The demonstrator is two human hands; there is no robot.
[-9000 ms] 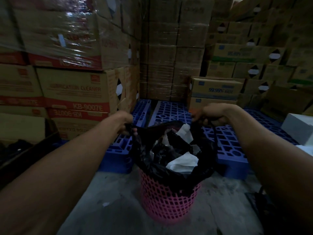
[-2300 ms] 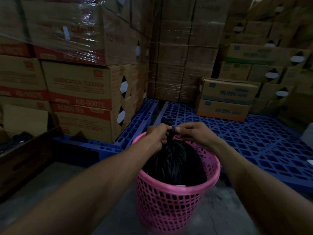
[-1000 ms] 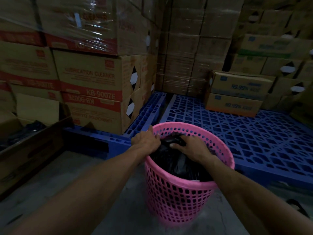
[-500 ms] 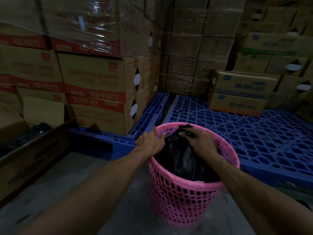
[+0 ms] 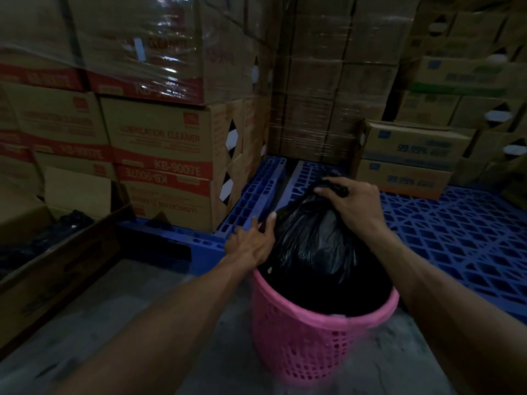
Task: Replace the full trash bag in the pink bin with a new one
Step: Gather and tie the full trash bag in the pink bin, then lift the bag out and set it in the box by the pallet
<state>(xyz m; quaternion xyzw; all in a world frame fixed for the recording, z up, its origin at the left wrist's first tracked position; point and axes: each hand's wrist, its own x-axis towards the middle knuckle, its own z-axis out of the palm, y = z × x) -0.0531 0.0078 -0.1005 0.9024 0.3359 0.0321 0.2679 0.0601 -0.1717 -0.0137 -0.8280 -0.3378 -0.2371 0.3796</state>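
The pink perforated bin stands on the grey floor in front of me. A tied black trash bag bulges well above its rim. My right hand is shut on the knotted neck of the bag at its top. My left hand rests on the bin's left rim, fingers spread, touching the bag's side. The bin's far rim is hidden behind the bag.
Blue plastic pallets lie behind and to the right of the bin. Stacked cardboard boxes wall in the left and back. An open carton with dark contents sits low at the left. Bare concrete floor lies around the bin.
The tied bag has risen out of the bin, pulled up by my right hand. My left hand has stayed at the bin's left rim.
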